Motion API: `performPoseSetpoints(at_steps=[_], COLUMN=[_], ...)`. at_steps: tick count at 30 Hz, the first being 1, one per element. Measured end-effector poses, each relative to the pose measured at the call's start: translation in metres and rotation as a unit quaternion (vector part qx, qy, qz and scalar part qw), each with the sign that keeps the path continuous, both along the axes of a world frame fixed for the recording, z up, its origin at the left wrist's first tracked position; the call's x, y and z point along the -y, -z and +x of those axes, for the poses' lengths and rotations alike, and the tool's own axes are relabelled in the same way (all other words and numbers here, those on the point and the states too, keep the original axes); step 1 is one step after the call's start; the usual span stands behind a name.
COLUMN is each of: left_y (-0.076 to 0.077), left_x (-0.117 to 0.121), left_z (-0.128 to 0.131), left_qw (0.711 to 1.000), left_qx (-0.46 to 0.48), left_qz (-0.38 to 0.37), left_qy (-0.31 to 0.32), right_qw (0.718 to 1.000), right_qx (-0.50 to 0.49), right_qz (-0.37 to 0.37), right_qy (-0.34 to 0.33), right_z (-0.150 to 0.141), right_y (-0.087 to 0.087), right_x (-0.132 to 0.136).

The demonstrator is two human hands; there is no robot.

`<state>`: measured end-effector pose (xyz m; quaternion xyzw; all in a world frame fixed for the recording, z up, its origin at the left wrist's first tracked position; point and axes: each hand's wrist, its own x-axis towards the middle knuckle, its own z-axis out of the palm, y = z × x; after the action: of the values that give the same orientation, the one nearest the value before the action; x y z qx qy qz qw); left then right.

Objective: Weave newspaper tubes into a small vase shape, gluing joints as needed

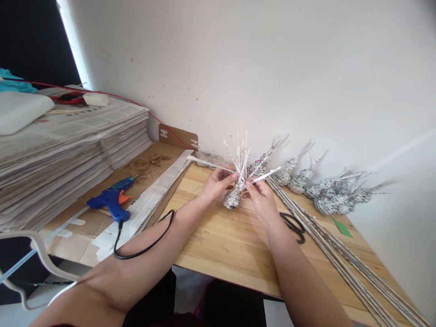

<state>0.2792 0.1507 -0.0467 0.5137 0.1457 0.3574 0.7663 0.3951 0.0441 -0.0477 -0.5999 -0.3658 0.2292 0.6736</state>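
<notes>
A small woven newspaper-tube piece is held between both hands above the wooden table, its loose white tubes fanning upward. My left hand pinches it from the left, thumb and fingers closed on a tube that sticks out to the left. From the right, my right hand grips it, fingers closed on another tube that points right.
Several finished woven pieces line the wall at right. Long paper tubes and black scissors lie right of my right arm. A blue glue gun with a black cord lies left on cardboard, beside a tall newspaper stack.
</notes>
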Motion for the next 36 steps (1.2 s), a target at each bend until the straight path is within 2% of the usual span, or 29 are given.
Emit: performPoseSetpoints(at_steps=[6,13,19,23,25,30,36], left_y=[-0.001,0.003,0.002,0.003,0.004,0.004,0.005], left_x=[0.0,-0.005,-0.006,-0.007,-0.008,-0.012,-0.015], left_z=[-0.001,0.0,-0.002,-0.002,-0.001,-0.002,-0.003], left_qw=[1.0,0.999,0.994,0.997,0.998,0.982,0.972], left_qx=[0.012,-0.029,-0.014,-0.019,-0.027,-0.045,-0.047], left_qz=[0.021,0.036,-0.017,-0.034,0.001,0.182,0.231], left_qy=[0.013,0.017,0.105,0.073,0.061,-0.006,0.016], right_qw=[0.999,0.998,0.998,0.998,0.998,0.999,0.998], right_qx=[-0.007,0.002,0.015,0.013,0.007,-0.013,-0.019], right_qz=[-0.019,-0.015,-0.015,-0.025,-0.025,-0.017,-0.025], right_qy=[-0.038,-0.057,-0.062,-0.061,-0.054,-0.035,-0.061], right_z=[0.0,0.0,-0.001,-0.001,0.0,0.002,0.002], right_y=[0.0,0.0,-0.002,-0.001,0.0,0.001,-0.004], right_x=[0.001,0.0,0.0,0.0,0.0,-0.002,0.002])
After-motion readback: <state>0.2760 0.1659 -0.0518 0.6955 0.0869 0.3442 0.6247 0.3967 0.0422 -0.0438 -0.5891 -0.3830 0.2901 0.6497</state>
